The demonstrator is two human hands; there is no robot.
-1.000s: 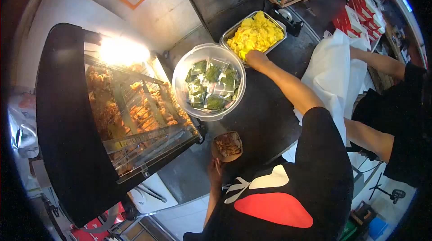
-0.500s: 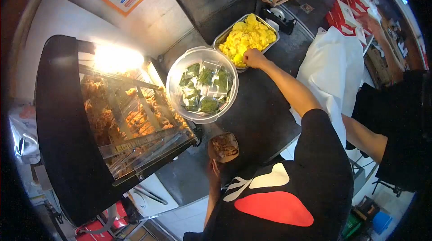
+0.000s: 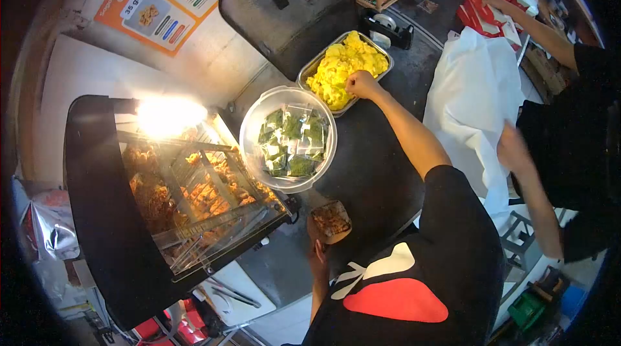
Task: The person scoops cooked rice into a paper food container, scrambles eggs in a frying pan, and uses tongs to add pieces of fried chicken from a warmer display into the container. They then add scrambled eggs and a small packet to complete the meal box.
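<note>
A metal tray (image 3: 384, 69) heaped with yellow scrambled egg (image 3: 346, 64) sits at the back of the counter. My right hand (image 3: 363, 85) is closed at the tray's near edge, against the egg; what its fingers pinch is hidden. Low in the view, my left hand (image 3: 318, 254) grips the near side of a small brown paper food box (image 3: 332, 235), which stands open with browned food pieces in it. Between them is a round clear plastic tub (image 3: 249, 119) holding several small packets with dark green contents.
At left stands a lit glass warmer (image 3: 97, 204) with fried food and tongs. A black lid (image 3: 284, 16) leans against the wall. Near the tray is a tape dispenser (image 3: 391, 29). At right, a co-worker's arm (image 3: 543, 35) reaches toward red-and-white boxes (image 3: 485, 13), beside white sheeting (image 3: 475, 107).
The view has shifted, showing more of the wall poster. My right hand stays at the egg and my left at the food box. The co-worker's lower arm has swung toward the white sheeting.
</note>
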